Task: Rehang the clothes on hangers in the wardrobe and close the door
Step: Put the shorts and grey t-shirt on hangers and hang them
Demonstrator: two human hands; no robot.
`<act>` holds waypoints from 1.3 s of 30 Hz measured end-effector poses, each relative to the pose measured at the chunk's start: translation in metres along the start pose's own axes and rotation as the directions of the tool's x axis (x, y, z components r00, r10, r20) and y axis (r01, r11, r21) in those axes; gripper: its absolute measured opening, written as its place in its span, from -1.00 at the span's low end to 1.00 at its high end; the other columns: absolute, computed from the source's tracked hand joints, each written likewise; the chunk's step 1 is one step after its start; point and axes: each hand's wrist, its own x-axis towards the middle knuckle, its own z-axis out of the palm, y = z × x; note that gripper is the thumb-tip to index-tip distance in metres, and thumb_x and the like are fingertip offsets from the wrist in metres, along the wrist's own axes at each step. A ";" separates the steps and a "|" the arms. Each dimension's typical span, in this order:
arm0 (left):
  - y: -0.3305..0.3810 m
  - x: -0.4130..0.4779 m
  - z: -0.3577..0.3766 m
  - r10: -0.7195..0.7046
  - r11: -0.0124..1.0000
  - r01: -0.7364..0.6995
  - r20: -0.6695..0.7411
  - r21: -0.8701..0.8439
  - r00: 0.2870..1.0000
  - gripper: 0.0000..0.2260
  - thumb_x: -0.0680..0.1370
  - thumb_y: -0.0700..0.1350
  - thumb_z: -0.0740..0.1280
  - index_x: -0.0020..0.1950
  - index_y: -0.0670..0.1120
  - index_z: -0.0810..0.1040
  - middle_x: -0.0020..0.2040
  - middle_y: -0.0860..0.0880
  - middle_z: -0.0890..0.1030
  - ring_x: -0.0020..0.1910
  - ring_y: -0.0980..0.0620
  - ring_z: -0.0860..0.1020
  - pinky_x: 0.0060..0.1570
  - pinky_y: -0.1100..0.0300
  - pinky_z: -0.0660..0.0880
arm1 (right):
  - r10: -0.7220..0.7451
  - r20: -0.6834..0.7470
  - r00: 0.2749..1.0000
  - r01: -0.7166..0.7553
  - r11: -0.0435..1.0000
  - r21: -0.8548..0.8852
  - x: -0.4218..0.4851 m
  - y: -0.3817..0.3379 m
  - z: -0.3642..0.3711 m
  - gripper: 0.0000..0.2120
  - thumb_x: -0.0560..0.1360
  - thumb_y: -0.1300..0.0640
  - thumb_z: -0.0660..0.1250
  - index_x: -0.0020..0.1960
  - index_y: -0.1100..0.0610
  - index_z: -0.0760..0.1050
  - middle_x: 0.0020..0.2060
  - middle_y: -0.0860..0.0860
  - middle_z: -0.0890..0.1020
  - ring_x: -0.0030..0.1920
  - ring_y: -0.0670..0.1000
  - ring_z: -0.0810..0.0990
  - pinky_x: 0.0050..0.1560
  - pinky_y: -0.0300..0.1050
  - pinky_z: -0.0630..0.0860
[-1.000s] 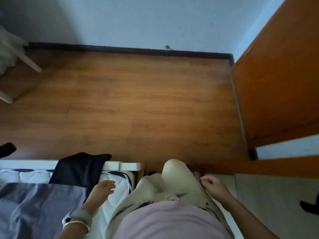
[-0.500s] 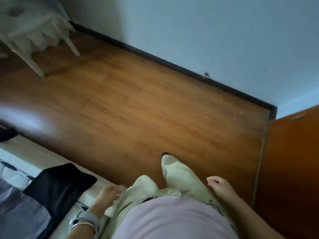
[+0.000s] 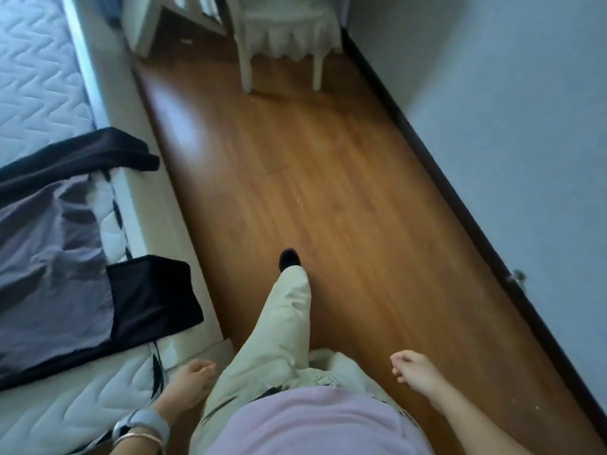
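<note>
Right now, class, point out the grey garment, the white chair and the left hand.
grey garment [image 3: 49,277], head view, middle of the cloth.
white chair [image 3: 289,34], head view, lace seat cover.
left hand [image 3: 193,379], head view, middle of the hand.

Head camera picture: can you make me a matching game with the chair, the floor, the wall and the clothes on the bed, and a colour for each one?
Things:
1. chair
2. floor
3. wall
4. clothes

Colours:
a. brown
b. grey and black
c. white
d. pale blue

Pairs: 1-c, 2-a, 3-d, 4-b.
</note>
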 end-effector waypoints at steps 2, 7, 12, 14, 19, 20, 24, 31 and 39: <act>0.010 0.019 -0.014 -0.070 0.995 0.068 -0.029 -0.067 0.997 -0.89 0.58 -0.20 0.18 0.01 -0.18 0.47 -0.31 -0.08 0.48 -0.39 0.04 0.39 -0.54 0.30 0.32 | -0.066 -0.030 0.997 0.066 0.998 -0.015 0.026 -0.055 -0.018 -0.85 0.57 0.21 0.17 -0.10 0.15 0.50 -0.32 0.01 0.54 -0.26 0.03 0.50 -0.30 -0.23 0.38; 0.085 0.056 -0.048 -0.048 0.984 0.051 0.020 -0.172 0.999 -0.77 0.53 -0.25 0.18 -0.32 -0.10 0.44 -0.33 -0.08 0.42 -0.39 0.05 0.33 -0.45 0.27 0.25 | -0.156 -0.044 0.987 0.149 0.981 -0.127 0.067 -0.190 -0.043 -0.86 0.57 0.21 0.17 0.00 0.20 0.49 -0.32 0.01 0.55 -0.34 -0.03 0.50 -0.45 -0.33 0.33; 0.182 0.082 -0.094 0.069 0.892 -0.099 -0.085 -0.440 0.994 -0.86 0.58 -0.19 0.20 -0.13 -0.10 0.52 -0.23 -0.05 0.54 -0.24 0.01 0.51 -0.24 0.18 0.42 | -0.236 0.031 0.971 0.236 0.935 -0.264 0.083 -0.320 -0.047 -0.89 0.57 0.26 0.16 0.00 0.22 0.45 -0.26 0.08 0.53 -0.35 -0.06 0.48 -0.57 -0.47 0.33; 0.209 0.090 -0.113 0.092 0.871 -0.149 -0.142 -0.469 0.985 -0.88 0.59 -0.12 0.19 0.00 -0.02 0.51 -0.08 0.01 0.59 -0.04 0.01 0.56 -0.15 0.18 0.44 | -0.262 0.064 0.963 0.268 0.906 -0.328 0.090 -0.366 -0.043 -0.89 0.57 0.25 0.15 0.01 0.19 0.46 -0.22 0.07 0.54 -0.33 -0.06 0.51 -0.45 -0.35 0.37; 0.229 0.118 -0.140 -0.054 0.778 -0.063 -0.166 -0.626 0.985 -0.82 0.60 -0.11 0.16 0.11 -0.09 0.52 -0.04 -0.04 0.59 -0.06 0.01 0.55 -0.24 0.22 0.39 | -0.258 0.133 0.957 0.290 0.805 -0.517 0.132 -0.465 -0.038 -0.80 0.54 0.18 0.20 0.10 0.17 0.54 -0.16 -0.01 0.60 -0.12 0.02 0.55 -0.06 -0.17 0.39; 0.228 0.121 -0.142 -0.118 0.745 -0.010 -0.146 -0.667 0.982 -0.80 0.60 -0.12 0.17 0.13 -0.13 0.52 -0.06 -0.06 0.58 -0.12 0.01 0.53 -0.27 0.21 0.37 | -0.248 0.142 0.958 0.285 0.782 -0.554 0.141 -0.485 -0.036 -0.78 0.54 0.16 0.21 0.10 0.16 0.56 -0.07 0.02 0.62 -0.03 0.04 0.55 -0.01 -0.16 0.40; 0.218 0.131 -0.147 -0.378 0.515 0.198 -0.013 -0.834 0.926 -0.68 0.57 -0.13 0.18 0.23 -0.30 0.46 -0.23 -0.08 0.53 -0.30 -0.03 0.45 0.04 -0.03 0.45 | -0.204 0.213 0.956 0.295 0.655 -0.696 0.170 -0.575 -0.029 -0.84 0.52 0.08 0.22 -0.04 0.07 0.57 0.11 0.07 0.60 0.10 0.05 0.53 0.04 -0.15 0.39; 0.271 0.123 -0.183 -0.437 0.267 -0.034 -0.153 -0.963 0.886 -0.79 0.62 -0.09 0.12 0.19 -0.06 0.46 0.10 -0.04 0.54 0.11 -0.01 0.48 0.19 0.07 0.36 | -0.308 0.409 0.859 0.500 0.333 -0.799 0.170 -0.740 0.056 -0.83 0.54 0.18 0.20 -0.13 0.13 0.54 -0.26 0.03 0.62 -0.18 0.05 0.55 -0.09 -0.12 0.41; 0.233 0.110 -0.166 -0.569 -0.258 -0.040 0.118 -0.965 0.814 -0.74 0.61 -0.09 0.14 0.26 -0.13 0.45 0.16 -0.10 0.54 0.12 -0.06 0.49 0.29 0.02 0.33 | -0.266 0.599 0.756 0.631 0.051 -0.774 0.138 -0.814 0.219 -0.84 0.53 0.22 0.19 -0.03 0.14 0.55 -0.35 0.02 0.60 -0.26 0.07 0.59 -0.23 -0.17 0.46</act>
